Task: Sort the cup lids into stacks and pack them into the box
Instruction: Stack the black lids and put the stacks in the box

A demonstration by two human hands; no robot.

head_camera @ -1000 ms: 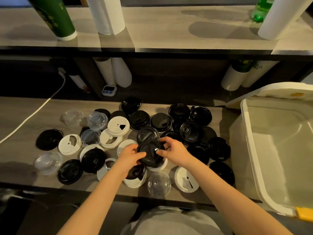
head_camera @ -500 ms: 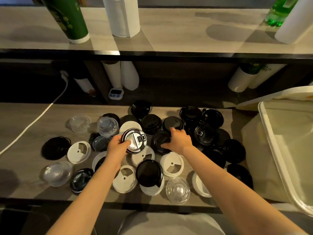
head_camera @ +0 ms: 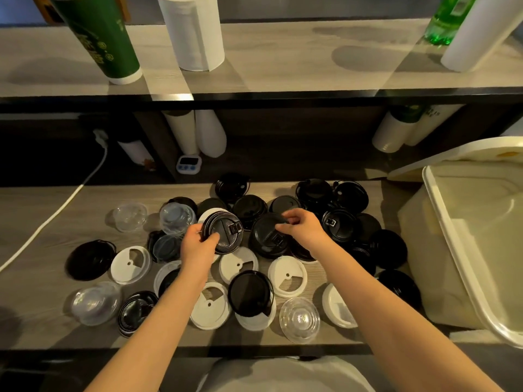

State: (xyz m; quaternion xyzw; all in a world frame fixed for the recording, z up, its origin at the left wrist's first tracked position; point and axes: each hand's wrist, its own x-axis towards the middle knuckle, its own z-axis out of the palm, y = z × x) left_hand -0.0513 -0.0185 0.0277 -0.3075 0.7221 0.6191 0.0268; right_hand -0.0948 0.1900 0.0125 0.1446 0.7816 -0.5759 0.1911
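Black, white and clear cup lids lie scattered over the wooden counter (head_camera: 42, 278). My left hand (head_camera: 196, 246) grips a small stack of black lids (head_camera: 223, 232), tilted up so its top faces me. My right hand (head_camera: 301, 227) pinches the far rim of another black lid (head_camera: 267, 236) lying among the pile. White lids (head_camera: 287, 275) and a clear domed lid (head_camera: 299, 318) lie nearer to me. The open cream box (head_camera: 441, 241) stands at the right.
A white cable (head_camera: 56, 213) runs across the left of the counter. A small timer (head_camera: 188, 164) sits at the back under the shelf. Cup stacks, a paper roll (head_camera: 195, 32) and a green bottle (head_camera: 444, 24) stand on the upper shelf. The box's lid leans behind it.
My left hand has lifted the black lid stack away to the left. My right hand has reached forward and taken the rim of another black lid in the pile.
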